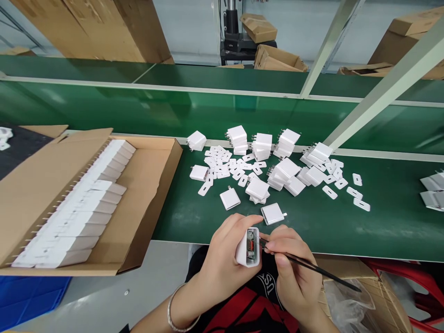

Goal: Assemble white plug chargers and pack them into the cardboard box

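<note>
My left hand (227, 252) is closed round a white charger (243, 253), its open end turned up toward me. Inside that end, a circuit board with a red part shows. My right hand (294, 273) pinches slim black tweezers (324, 273), their tip at the right rim of the charger. Just beyond my fingers lies another white charger (272, 213) on the green bench. Farther back are stacks of white chargers (285, 171) and a scatter of small white end caps (218, 162) with slots; more caps (354, 193) lie to the right.
At the left stands an open cardboard box (152, 203) holding rows of white chargers (83, 208), prongs to the left. A green ledge (208, 108) and a slanted pale post (381, 88) bound the bench (391, 236) at the back. More chargers (433, 189) lie at the right edge.
</note>
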Available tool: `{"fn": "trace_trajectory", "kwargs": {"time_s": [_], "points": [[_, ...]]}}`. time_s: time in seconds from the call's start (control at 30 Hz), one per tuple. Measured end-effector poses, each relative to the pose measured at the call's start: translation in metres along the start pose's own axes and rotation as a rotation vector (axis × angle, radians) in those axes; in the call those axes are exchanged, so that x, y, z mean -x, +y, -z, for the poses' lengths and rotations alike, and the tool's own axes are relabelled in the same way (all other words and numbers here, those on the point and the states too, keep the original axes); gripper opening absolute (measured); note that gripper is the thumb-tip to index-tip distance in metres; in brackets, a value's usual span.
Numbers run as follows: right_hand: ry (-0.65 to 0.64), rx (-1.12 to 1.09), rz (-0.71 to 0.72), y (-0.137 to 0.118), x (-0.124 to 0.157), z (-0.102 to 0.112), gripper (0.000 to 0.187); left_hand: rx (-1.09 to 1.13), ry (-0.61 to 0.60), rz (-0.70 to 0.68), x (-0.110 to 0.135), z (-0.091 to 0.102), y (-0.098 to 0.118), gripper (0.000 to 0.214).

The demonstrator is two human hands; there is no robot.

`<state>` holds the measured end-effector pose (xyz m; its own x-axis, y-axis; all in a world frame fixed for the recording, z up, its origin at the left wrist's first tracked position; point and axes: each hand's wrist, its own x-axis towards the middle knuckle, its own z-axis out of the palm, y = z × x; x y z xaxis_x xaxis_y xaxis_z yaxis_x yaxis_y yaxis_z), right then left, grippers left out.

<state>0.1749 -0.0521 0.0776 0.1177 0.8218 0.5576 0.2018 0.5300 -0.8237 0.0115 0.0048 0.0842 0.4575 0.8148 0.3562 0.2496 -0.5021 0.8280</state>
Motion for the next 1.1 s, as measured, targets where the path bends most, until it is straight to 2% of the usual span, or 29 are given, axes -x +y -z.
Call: {"fn": "trace_trajectory", "kwargs": {"time_s": [0.2, 0.33, 0.4, 0.5, 0.6, 0.67, 0.83, 0.93, 1.1], "points": [[0.021, -0.060, -0.027, 0.002, -0.006, -0.001, 0.021, 0.078, -0.066, 0.038, 0.001, 0.005, -0.002, 0.070], [0.035, -0.057, -0.026, 0.002, -0.007, 0.001, 0.021, 0.055, -0.074, 0.032, 0.001, 0.007, -0.002, 0.068], [-0.005, -0.025, -0.002, 0.000, -0.010, 0.003, 0.021, 0.021, -0.059, 0.003, 0.000, 0.007, -0.002, 0.064], [-0.132, 0.088, 0.025, -0.006, -0.016, 0.004, 0.025, -0.073, -0.036, -0.048, -0.001, 0.005, -0.004, 0.055], [-0.211, 0.193, 0.004, -0.009, -0.022, 0.002, 0.025, -0.119, -0.026, -0.052, -0.002, 0.002, -0.007, 0.050], [-0.183, 0.168, -0.012, -0.007, -0.021, 0.001, 0.022, -0.069, -0.038, -0.015, -0.001, 0.002, -0.009, 0.052], [-0.014, -0.010, -0.024, 0.002, -0.014, 0.000, 0.020, 0.113, -0.101, 0.084, 0.003, 0.006, -0.012, 0.068], [-0.041, -0.027, -0.048, 0.003, -0.012, 0.000, 0.021, 0.130, -0.096, 0.101, 0.003, 0.007, -0.012, 0.067], [-0.100, -0.044, -0.036, 0.003, -0.008, -0.001, 0.028, 0.033, -0.043, 0.047, 0.002, 0.008, -0.010, 0.064]]}}
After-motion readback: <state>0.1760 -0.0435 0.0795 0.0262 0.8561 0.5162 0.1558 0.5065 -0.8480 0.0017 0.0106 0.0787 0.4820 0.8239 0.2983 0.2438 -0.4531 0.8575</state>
